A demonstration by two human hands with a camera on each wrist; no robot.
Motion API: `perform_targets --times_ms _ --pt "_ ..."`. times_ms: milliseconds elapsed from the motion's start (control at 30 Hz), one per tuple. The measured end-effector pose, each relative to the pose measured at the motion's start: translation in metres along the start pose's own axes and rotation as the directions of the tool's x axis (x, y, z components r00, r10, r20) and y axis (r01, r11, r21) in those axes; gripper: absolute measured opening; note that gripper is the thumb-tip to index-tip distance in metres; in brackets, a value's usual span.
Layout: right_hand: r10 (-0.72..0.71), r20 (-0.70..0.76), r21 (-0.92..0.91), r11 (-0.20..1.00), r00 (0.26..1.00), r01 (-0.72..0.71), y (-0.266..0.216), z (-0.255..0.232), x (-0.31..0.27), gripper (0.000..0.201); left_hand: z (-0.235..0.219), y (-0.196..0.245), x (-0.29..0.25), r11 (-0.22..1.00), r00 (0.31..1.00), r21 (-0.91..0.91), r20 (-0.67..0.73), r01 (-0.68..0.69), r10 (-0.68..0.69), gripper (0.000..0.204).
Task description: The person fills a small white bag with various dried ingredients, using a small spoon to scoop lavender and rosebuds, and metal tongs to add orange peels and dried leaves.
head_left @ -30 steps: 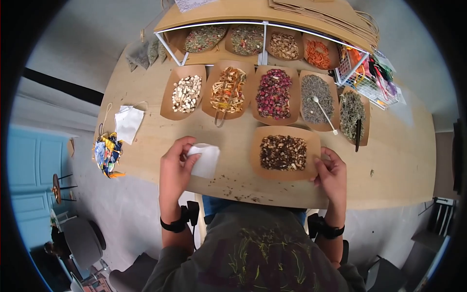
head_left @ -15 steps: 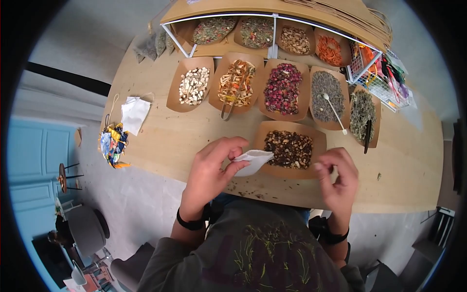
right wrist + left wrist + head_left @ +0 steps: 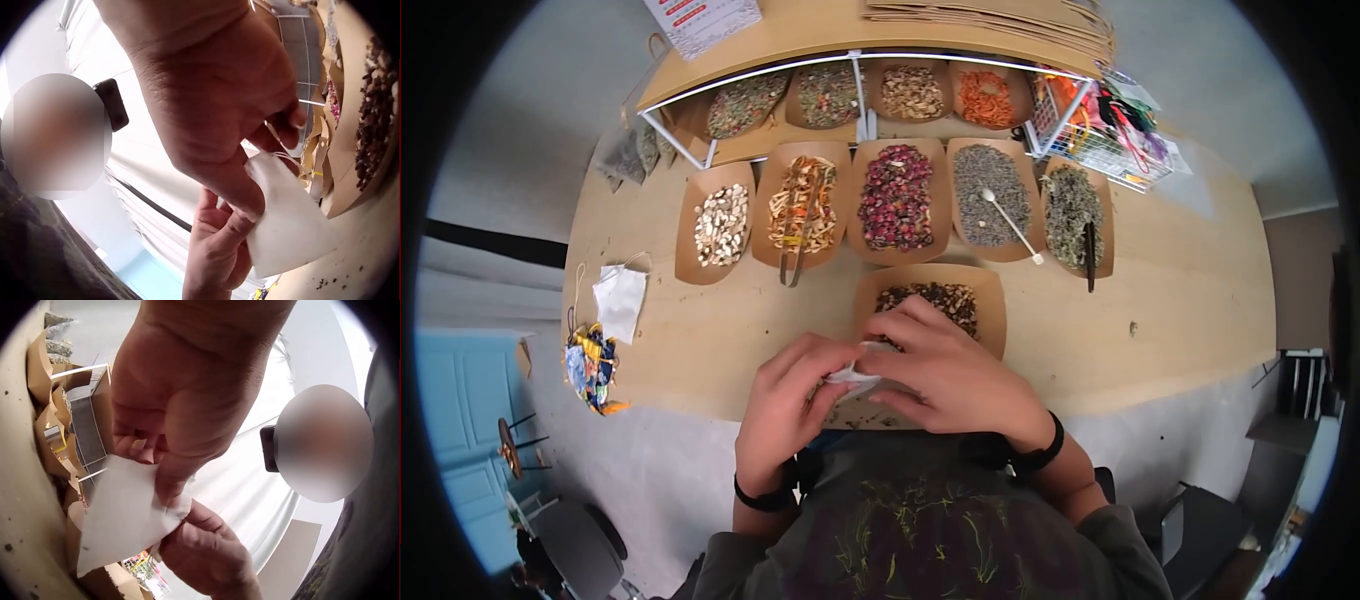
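A small white drawstring pouch (image 3: 852, 381) is held between both hands close to the table's front edge. My left hand (image 3: 790, 402) pinches one side of its mouth; in the left wrist view the thumb lies flat on the white cloth (image 3: 119, 512). My right hand (image 3: 945, 375) pinches the other side, its thumb on the cloth in the right wrist view, where a thin drawstring (image 3: 282, 153) loops from the top. Just beyond the hands stands a brown paper tray (image 3: 992, 312) of dark, chopped dried herbs, partly covered by the right hand.
Behind stand more paper trays: pale slices, orange strips with tongs (image 3: 790, 262), rosebuds (image 3: 895, 200), lavender with a white spoon (image 3: 1012, 228), and green herbs with black tongs (image 3: 1090, 258). A shelf (image 3: 800, 75) rises at the back. White pouches (image 3: 620, 300) and patterned cloth (image 3: 590, 365) lie left.
My left hand has carried the pouch in front of the dark herb tray. My right hand has left the tray's right side and come leftward to take hold of the pouch.
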State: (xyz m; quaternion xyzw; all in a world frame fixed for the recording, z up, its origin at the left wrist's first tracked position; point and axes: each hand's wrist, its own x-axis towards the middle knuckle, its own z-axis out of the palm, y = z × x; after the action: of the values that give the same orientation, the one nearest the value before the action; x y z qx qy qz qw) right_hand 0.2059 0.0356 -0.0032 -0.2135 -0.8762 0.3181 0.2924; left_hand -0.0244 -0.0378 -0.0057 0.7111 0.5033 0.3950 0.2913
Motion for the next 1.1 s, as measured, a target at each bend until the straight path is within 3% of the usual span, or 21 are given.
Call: perform_targets --times_ms 67,133,333,400,433,500,667,767,833,900,1100 --pt "0.032 -0.014 -0.047 0.998 0.999 -0.032 0.0 0.002 -0.002 0.018 -0.002 -0.003 0.0 0.999 0.998 -0.009 0.049 -0.039 0.04 0.039" --pt "0.117 0.105 -0.009 0.993 0.988 -0.117 0.0 0.002 -0.004 0.017 -0.004 -0.001 0.002 0.997 0.993 -0.014 0.088 -0.075 0.076 0.036" --pt "0.183 0.124 -0.068 0.982 0.975 -0.175 -0.011 -0.001 -0.004 0.016 -0.009 -0.004 0.005 0.99 0.983 0.135 0.183 -0.033 0.008 0.028" --pt "0.185 0.104 -0.073 0.981 0.977 -0.178 -0.01 -0.003 -0.007 0.018 -0.013 -0.01 0.004 0.975 0.974 0.186 0.211 -0.124 0.083 0.026" --pt "0.19 0.078 -0.079 0.98 0.979 -0.184 -0.008 -0.005 -0.01 0.02 -0.017 -0.012 0.005 0.976 0.978 0.194 0.199 -0.104 0.064 0.026" --pt "0.174 0.127 -0.039 0.985 0.977 -0.17 -0.009 -0.01 -0.008 0.025 -0.026 -0.012 0.005 0.963 0.972 0.192 0.177 -0.187 0.153 0.023" --pt "0.121 0.122 0.012 0.992 0.985 -0.123 -0.009 -0.01 -0.008 0.031 -0.025 0.0 0.009 0.969 0.99 0.218 0.111 -0.113 0.091 0.023" --pt "0.147 0.109 -0.013 0.989 0.983 -0.146 -0.012 -0.011 -0.007 0.032 -0.025 0.0 0.009 0.969 0.982 0.173 0.101 -0.175 0.16 0.023" --pt "0.171 0.109 -0.018 0.985 0.979 -0.17 -0.015 -0.013 -0.004 0.034 -0.029 -0.002 0.01 0.945 0.972 0.239 0.116 -0.225 0.202 0.021" --pt "0.159 -0.012 0.048 0.986 0.987 -0.159 -0.017 -0.015 -0.004 0.045 -0.029 -0.003 0.009 0.953 0.978 0.226 0.091 -0.202 0.186 0.022" --pt "0.255 -0.065 0.093 0.964 0.965 -0.248 -0.018 -0.016 -0.007 0.051 -0.027 -0.001 0.009 0.972 0.986 0.168 0.057 -0.167 0.159 0.021"
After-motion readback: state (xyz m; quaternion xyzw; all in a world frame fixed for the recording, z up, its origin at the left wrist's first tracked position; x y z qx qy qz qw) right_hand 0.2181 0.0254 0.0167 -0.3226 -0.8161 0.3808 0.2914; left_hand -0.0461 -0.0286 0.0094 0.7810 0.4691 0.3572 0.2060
